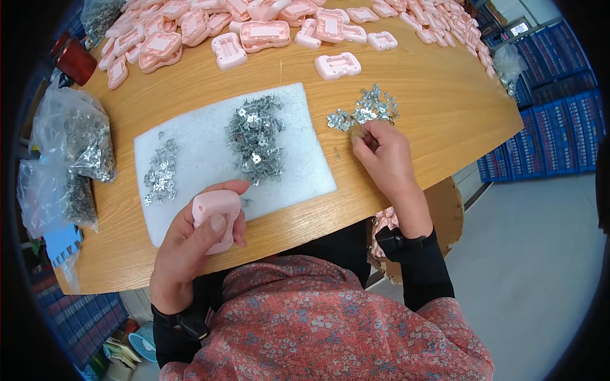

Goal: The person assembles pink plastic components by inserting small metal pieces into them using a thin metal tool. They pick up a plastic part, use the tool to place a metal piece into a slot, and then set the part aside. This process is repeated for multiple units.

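Observation:
My left hand (178,251) is closed round a pale pink plastic casing (215,206) with a recessed opening, the thumb lying across it. It is over the near edge of a white foam sheet (202,130). My right hand (389,155) is in a pinch at the near side of a small pile of silver metal pieces (376,105) on the wooden table. What its fingertips hold is too small to make out. On the foam lie a dense heap of metal battery-contact-like parts (255,140) and, further left, a thinner scatter of flat metal pieces (162,173).
Many pink casings (264,35) are piled along the table's far side, with one casing (337,65) apart. Clear bags of metal parts (89,143) and a dark red cup (75,60) stand at the left. A cardboard box (448,222) with pink parts is below the right edge.

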`<state>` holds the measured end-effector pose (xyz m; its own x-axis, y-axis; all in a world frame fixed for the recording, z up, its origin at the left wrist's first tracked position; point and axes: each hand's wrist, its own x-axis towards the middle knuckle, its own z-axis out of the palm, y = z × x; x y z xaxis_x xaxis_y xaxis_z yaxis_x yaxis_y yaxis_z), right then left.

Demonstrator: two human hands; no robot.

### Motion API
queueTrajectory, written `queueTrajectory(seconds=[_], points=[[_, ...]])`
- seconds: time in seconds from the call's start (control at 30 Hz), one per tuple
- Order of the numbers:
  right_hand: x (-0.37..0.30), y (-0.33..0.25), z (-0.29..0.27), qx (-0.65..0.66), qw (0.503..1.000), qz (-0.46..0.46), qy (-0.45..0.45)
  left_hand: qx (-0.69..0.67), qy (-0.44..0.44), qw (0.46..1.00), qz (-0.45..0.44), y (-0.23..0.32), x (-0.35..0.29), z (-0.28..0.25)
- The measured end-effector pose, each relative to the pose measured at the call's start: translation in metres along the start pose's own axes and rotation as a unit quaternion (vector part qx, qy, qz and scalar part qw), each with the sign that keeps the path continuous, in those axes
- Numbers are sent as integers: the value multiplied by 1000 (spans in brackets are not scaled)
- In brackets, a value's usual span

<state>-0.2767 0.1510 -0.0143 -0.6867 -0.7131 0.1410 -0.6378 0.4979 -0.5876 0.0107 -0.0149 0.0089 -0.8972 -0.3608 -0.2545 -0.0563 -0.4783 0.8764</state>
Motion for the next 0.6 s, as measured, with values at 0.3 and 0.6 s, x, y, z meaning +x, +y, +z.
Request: queueTrajectory(seconds=[0.3,0.6], points=[[-9,-8,-5,81,996,-16,-24,-1,1,1000,17,-5,3,2],[-28,-12,-6,62,989,-55,-125,-17,22,1000,-6,-6,4,10]])
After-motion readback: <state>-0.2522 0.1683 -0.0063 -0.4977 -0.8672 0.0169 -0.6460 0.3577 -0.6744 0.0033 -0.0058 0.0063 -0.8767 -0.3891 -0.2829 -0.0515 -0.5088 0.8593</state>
